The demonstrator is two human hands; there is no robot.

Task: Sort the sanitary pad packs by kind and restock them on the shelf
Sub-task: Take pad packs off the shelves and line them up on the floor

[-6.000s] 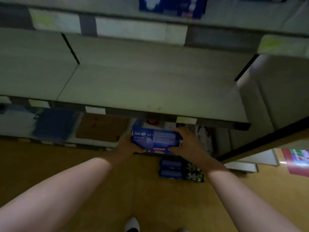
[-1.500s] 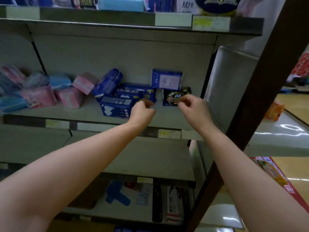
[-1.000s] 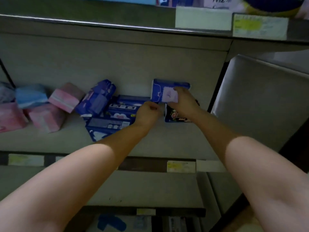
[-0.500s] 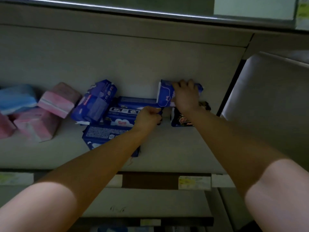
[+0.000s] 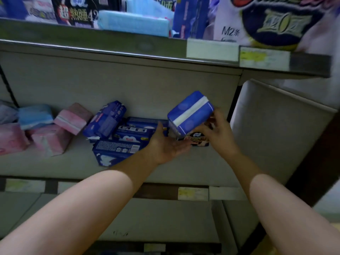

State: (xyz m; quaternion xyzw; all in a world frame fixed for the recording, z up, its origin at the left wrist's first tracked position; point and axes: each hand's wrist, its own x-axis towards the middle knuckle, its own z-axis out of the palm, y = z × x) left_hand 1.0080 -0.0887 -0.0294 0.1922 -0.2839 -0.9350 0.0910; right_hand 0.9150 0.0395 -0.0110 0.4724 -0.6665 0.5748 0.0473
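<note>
Right hand (image 5: 219,132) grips a tilted blue pack (image 5: 190,112); left hand (image 5: 166,144) lies open, palm-up, beneath. Grey shelf (image 5: 64,166) carries pink packs (image 5: 73,118) left.

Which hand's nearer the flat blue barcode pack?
Left. Left hand is open just right of the flat blue pack; right hand is farther right, holding the striped pack.
</note>
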